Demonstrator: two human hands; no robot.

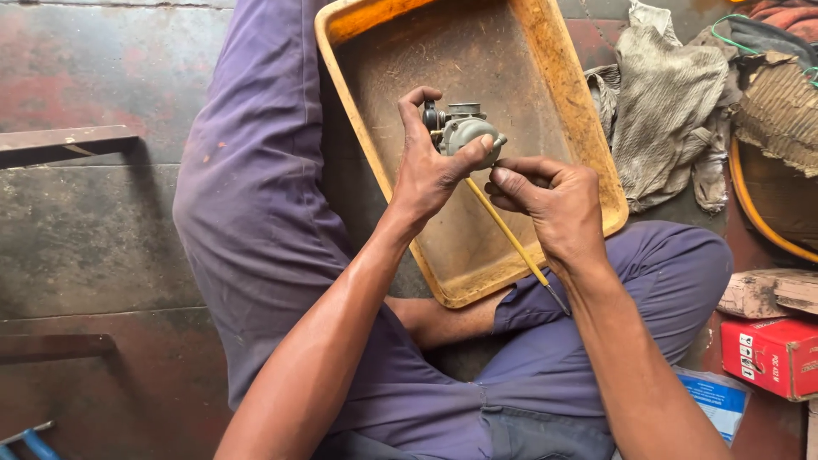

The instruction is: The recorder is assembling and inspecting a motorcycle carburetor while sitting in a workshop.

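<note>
Down at the right edge, a red rectangular box (pixel 774 356) sits on the floor, a white label on its side; beside it, a blue-and-white packet (pixel 717 400); above, worn cardboard boxes (pixel 771 292).

We see a stained concrete floor (pixel 94 230), a grimy yellow tray (pixel 588 128) resting on it, crumpled grey rags (pixel 669 111) just right of the tray, a red box (pixel 771 353) lower right of the tray

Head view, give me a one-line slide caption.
Left hand holds a grey carburettor over a yellow tray; right hand works a thin yellow tool.
</note>
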